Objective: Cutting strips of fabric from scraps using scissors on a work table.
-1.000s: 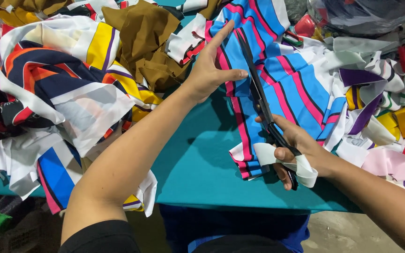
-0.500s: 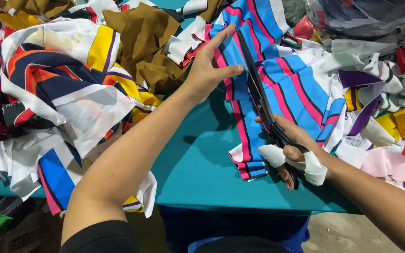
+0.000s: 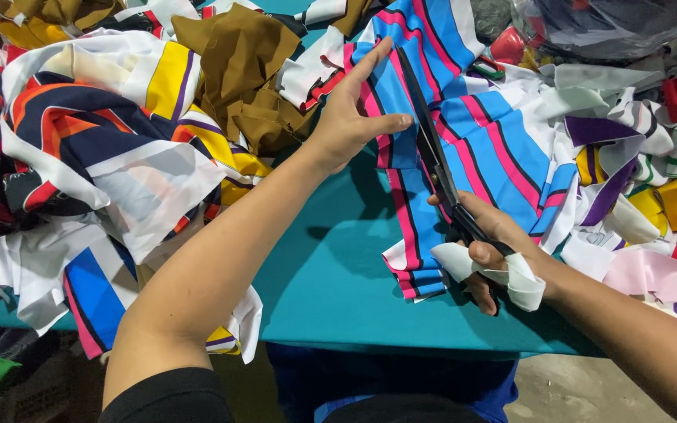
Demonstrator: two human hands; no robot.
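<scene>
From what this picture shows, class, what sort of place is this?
Probably a garment or textile cutting workshop. A teal table is heaped with fabric offcuts, and the right hand runs long black scissors through blue, pink and white striped cloth that the left hand pins down.

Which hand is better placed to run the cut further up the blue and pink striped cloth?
Right. The right hand already grips the black scissors, whose blades lie along the striped cloth. The left hand lies flat on the cloth beside the blades, probably best kept holding it down.

Left hand (image 3: 346,125) splayed; right hand (image 3: 487,251) clenched
</scene>
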